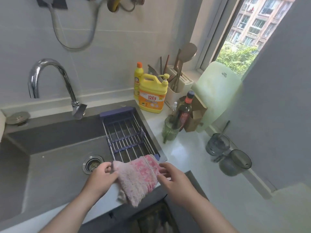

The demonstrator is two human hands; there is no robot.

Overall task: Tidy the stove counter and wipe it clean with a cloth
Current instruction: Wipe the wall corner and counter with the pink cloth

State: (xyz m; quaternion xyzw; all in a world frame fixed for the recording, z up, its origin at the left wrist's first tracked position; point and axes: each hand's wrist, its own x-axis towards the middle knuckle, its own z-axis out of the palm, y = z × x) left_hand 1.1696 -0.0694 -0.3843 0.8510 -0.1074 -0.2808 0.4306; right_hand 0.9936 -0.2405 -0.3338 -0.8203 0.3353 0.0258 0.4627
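A pink fluffy cloth (138, 179) hangs over the front rim of the grey sink (55, 165), at the near end of the purple drying rack (127, 137). My left hand (102, 175) pinches the cloth's left edge between thumb and fingers. At the cloth's right edge my right hand (171, 177) touches it with spread, relaxed fingers. The white counter (188, 153) runs to the right of the sink.
A chrome faucet (50, 81) arches over the sink. On the counter stand a yellow detergent jug (151, 96), a smaller yellow bottle (138, 76), a utensil holder (176, 84), a dark sauce bottle (185, 111), a green cup (170, 130), a cardboard box (196, 115), a pale cutting board (217, 95) and two grey cups (217, 145) (235, 163).
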